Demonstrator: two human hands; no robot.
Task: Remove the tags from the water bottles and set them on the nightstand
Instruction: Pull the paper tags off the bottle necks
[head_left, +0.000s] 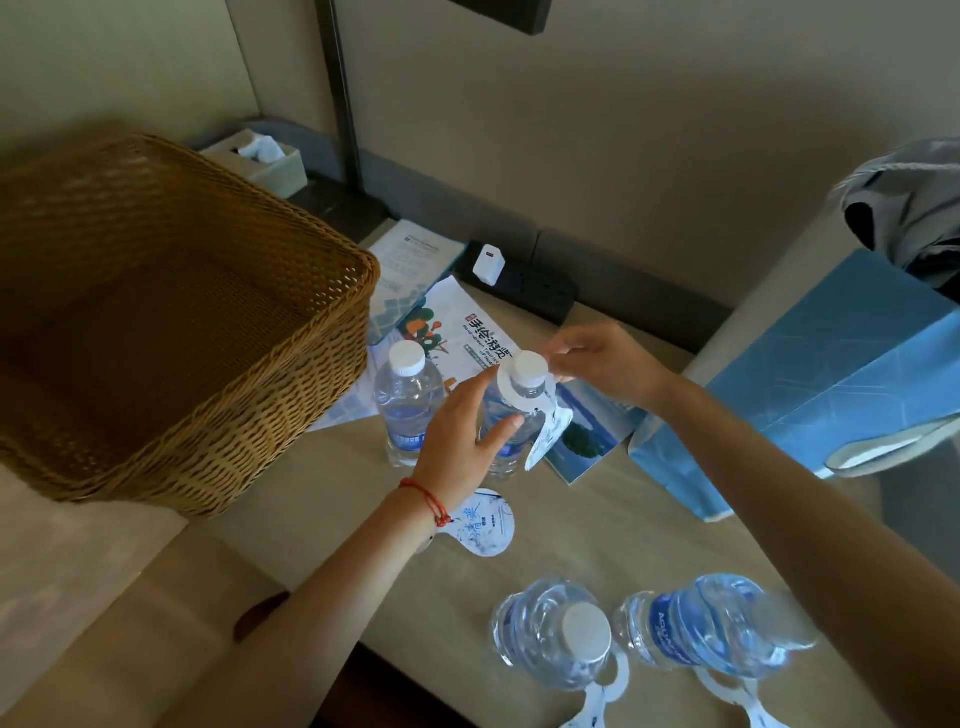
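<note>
The left hand (457, 426) grasps the body of an upright clear plastic water bottle with a white cap (514, 415), fingers and thumb curled round it. This held bottle stands on the beige worktop (322, 519) near its centre. The right hand (597, 364) pinches the white paper ring of a white-and-blue printed neck tag (545, 426) at the bottle cap; the tag's lower lobe hangs down the right side of the bottle.

A second upright clear water bottle with a white cap (408, 400) stands just to the left of the held bottle and carries no visible tag. A detached round white-and-blue paper tag (485, 522) lies flat on the worktop below the left wrist, partly covered by it. A red cord bracelet (428, 501) sits on that wrist.

Two further clear water bottles stand at the near edge of the worktop: the near-left bottle (556, 631) and the near-right bottle (711, 623), each with a tag around or below its neck.

A woven brown wicker basket (182, 338) sits at the left. Printed leaflets (467, 322) lie behind the bottles. A blue paper bag (831, 374) lies at the right. A white charger plug (488, 265) sits in a black socket strip by the wall.
</note>
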